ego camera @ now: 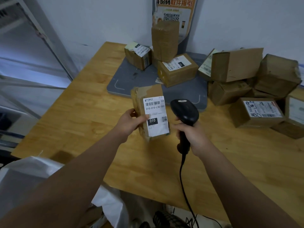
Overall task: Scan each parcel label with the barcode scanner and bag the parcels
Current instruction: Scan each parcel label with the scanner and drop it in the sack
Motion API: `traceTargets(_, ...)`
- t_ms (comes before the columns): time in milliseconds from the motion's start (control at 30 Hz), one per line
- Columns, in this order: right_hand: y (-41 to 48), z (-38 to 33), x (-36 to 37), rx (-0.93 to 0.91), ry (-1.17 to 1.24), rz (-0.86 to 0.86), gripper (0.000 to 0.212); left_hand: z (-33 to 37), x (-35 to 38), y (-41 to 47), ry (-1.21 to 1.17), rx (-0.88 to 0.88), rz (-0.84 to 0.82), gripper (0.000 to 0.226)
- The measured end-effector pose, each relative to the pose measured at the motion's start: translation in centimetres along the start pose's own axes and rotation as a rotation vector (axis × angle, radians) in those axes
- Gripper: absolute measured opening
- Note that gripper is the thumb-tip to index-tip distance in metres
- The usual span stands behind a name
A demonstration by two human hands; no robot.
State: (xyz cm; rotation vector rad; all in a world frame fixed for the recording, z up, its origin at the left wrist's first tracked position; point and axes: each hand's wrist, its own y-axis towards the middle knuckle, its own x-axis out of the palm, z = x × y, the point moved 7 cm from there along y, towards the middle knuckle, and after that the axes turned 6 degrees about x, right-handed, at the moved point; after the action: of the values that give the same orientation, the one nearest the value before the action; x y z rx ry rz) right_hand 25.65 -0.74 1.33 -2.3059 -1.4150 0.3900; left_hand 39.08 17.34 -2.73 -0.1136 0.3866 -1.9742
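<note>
Noted: my left hand [130, 123] and right hand [191, 134] are bare, left forearm [85, 167] and right forearm [230, 175] likewise uncovered (upper arms out of view).

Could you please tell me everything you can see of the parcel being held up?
The parcel is a small brown cardboard box, taped and slightly crumpled, held upright above the table with its white label facing the camera. The label shows a barcode, 010-010-L30-551, a black block reading 010 and a QR code. The left hand grips its side, thumb on the label. The scanner sits close beside it.
</note>
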Motion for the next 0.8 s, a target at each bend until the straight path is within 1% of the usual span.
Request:
traceTargets(33, -0.4, -0.2, 0.3, -0.014, -0.005, -0.016, 0.009, -0.3, -0.2, 0.1, -0.001, 0.002, 0.019, 0.07)
traceTargets(67, -0.8, -0.4, 0.7, -0.03, -0.009, -0.024, 0.013, -0.6, -0.3, 0.3, 0.001, 0.001, 0.039, 0.07)
traceTargets(133, -1.4, -0.5, 1.4, -0.056, -0.027, -0.021, 0.029, -1.1, -0.4, 0.4, 0.004, -0.002, 0.063, 0.071)
traceTargets(200, -1.9, -0.1, 1.8, -0.052, -0.057, -0.001, 0.035, -1.3, -0.3, 0.4, 0.01, -0.002, 0.067, 0.069)
traceTargets(467, -2.3, 0.9, 2.2, -0.002, -0.146, 0.067, 0.023, -1.2, -0.1, 0.3, 0.04, -0.009, 0.092, 0.075)
traceTargets(633, -2.6, 0.7, 2.2, -0.005, -0.159, 0.067, 0.024, -0.9, 0.2, 0.2, 0.052, 0.0, 0.1, 0.077)
traceTargets(800, -2.6, 0.5, 1.9, -0.026, -0.181, 0.076, 0.027, -0.9, 0.4, 0.1, 0.057, 0.005, 0.101, 0.074)
